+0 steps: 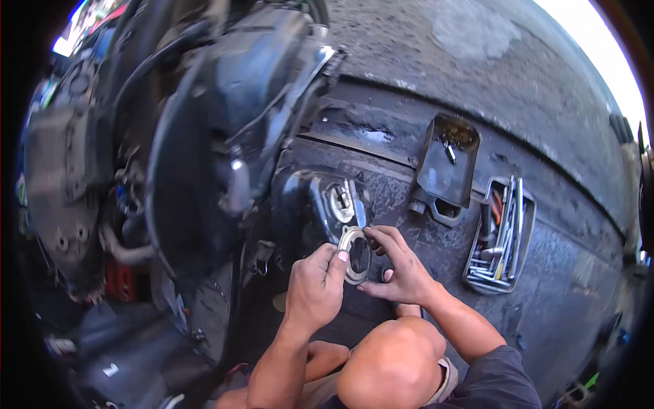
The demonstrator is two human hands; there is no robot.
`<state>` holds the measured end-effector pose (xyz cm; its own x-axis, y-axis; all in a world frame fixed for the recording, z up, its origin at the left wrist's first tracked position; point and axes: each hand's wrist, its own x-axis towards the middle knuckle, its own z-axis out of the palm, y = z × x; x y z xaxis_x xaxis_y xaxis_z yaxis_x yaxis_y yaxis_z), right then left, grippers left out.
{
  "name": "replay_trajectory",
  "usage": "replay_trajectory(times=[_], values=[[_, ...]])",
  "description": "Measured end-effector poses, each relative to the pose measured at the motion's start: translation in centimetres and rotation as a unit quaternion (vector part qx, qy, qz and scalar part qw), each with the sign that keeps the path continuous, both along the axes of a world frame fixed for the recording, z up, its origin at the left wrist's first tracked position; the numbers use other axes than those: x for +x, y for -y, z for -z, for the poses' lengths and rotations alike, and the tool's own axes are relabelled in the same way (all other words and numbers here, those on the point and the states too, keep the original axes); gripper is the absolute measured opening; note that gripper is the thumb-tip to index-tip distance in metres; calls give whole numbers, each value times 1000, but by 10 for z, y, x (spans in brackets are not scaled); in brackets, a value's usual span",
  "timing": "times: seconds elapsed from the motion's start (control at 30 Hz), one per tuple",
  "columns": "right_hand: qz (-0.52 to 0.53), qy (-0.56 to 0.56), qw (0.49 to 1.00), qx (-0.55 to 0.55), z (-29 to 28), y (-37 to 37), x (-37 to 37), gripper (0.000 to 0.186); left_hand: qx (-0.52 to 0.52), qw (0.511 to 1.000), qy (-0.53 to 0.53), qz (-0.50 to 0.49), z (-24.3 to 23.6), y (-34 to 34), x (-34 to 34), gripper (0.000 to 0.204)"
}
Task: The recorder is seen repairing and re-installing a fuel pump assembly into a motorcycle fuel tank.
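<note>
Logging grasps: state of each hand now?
Left hand: closed, holding the metal ring.
Right hand: spread at the ring's right edge; whether it also grips cannot be told.

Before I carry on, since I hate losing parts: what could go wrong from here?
The left hand holds the metal ring by its rim, so it might slip and drop. The small metal piece lying loose in the open dark container could get mislaid.
</note>
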<state>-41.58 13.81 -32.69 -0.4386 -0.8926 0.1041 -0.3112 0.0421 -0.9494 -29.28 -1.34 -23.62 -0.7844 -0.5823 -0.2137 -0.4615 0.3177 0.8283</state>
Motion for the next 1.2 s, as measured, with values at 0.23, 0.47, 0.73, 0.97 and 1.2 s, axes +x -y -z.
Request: replay_trajectory(times=[0.23, 0.47, 0.73, 0.97, 1.2], values=[[138, 216, 965, 51, 68, 52, -39, 83, -89, 987, 49, -124, 26, 23, -48, 19], [70, 253, 955, 139, 53, 80, -52, 92, -150, 976, 72, -143, 29, 46, -51, 19], [104, 179, 973, 100, 64, 65, -24, 88, -213, 969, 102, -73, 39, 53, -62, 19], [104, 152, 977, 105, 62, 56, -19, 78, -279, 934, 217, 61, 35, 43, -74, 37], [0, 206, 969, 135, 64, 47, -35, 49, -328, 907, 224, 140, 35, 47, -67, 56]])
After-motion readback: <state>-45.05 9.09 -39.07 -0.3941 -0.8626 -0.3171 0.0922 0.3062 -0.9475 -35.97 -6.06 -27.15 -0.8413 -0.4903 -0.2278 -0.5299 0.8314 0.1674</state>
